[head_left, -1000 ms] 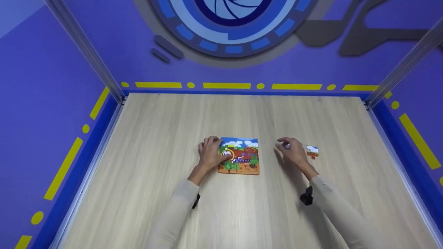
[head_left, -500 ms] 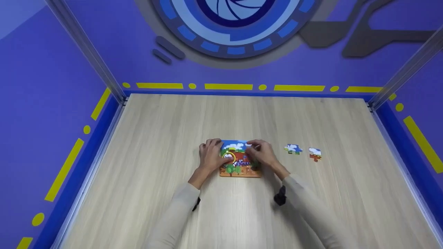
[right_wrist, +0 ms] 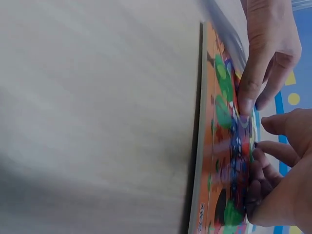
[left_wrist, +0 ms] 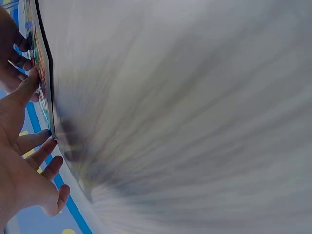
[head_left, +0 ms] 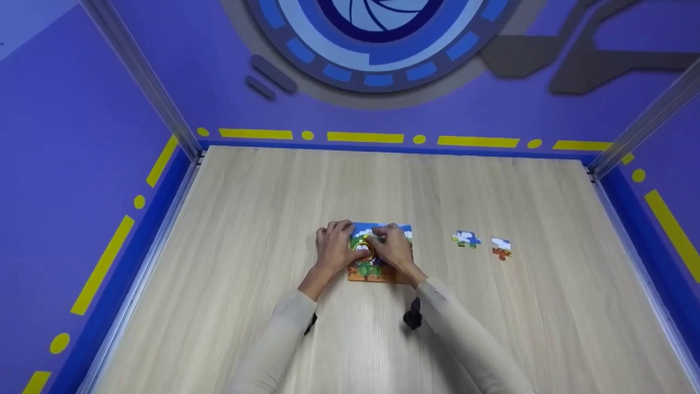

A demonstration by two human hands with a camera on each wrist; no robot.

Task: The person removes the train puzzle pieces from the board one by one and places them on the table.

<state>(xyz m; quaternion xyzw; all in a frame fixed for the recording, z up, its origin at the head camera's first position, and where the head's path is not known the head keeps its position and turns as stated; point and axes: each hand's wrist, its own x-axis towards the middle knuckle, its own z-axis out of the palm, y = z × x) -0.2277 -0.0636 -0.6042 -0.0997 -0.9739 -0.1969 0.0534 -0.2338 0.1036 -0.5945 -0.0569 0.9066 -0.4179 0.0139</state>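
A square picture puzzle board [head_left: 372, 277] with a sky, clouds and green plants lies flat at the table's middle. My left hand [head_left: 334, 244] grips its left side, thumb laid over the picture and fingers at the far left edge. Over the board's middle, my right hand [head_left: 395, 247] has thumb and finger brought together low at the picture, pinching a small puzzle piece mostly hidden by the fingers. In the right wrist view the left thumb [right_wrist: 247, 95] presses on the board's surface, close to the right hand's fingers.
Right of the board, two loose jigsaw pieces lie apart on the wooden table [head_left: 273, 191]: a blue-and-white one [head_left: 466, 238] and a white-and-brown one [head_left: 501, 247]. Purple panels [head_left: 372, 120] and metal posts [head_left: 147, 82] border the table.
My right hand has travelled left from beside the loose pieces onto the board's middle, uncovering the blue-and-white piece on the table. The left hand keeps its hold on the board.
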